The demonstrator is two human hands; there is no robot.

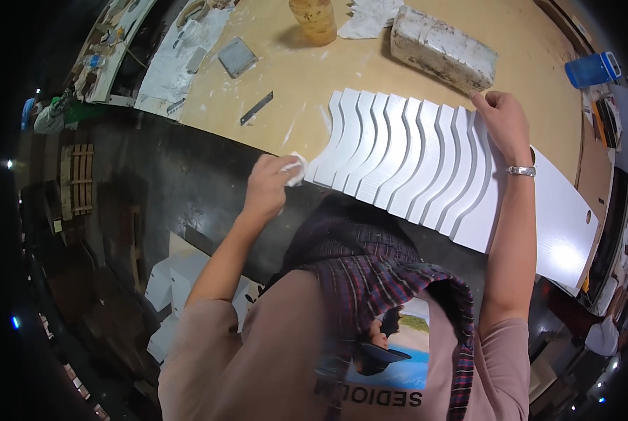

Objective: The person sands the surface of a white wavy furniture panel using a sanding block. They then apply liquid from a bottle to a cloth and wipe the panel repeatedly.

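A white panel with wavy, stepped ridges (pixel 398 158) lies on the wooden table near its front edge. At its left end, my left hand (pixel 266 184) is closed around a crumpled white cloth or paper wad (pixel 296 170), just beside the panel's near left corner. My right hand (pixel 502 119) rests at the panel's far right corner, fingers bent and pressed together at its edge. Whether those fingers grip the panel or only steady it is hard to make out. A flat white board (pixel 563 217) lies to the right, partly behind my right forearm.
Behind the panel sits a stained, wrapped block (pixel 441 49). Farther left are a jar of amber liquid (pixel 314 21), a crumpled white paper (pixel 370 15), a grey square pad (pixel 237 57) and a dark flat strip (pixel 257 109). A blue container (pixel 592 69) stands at the far right.
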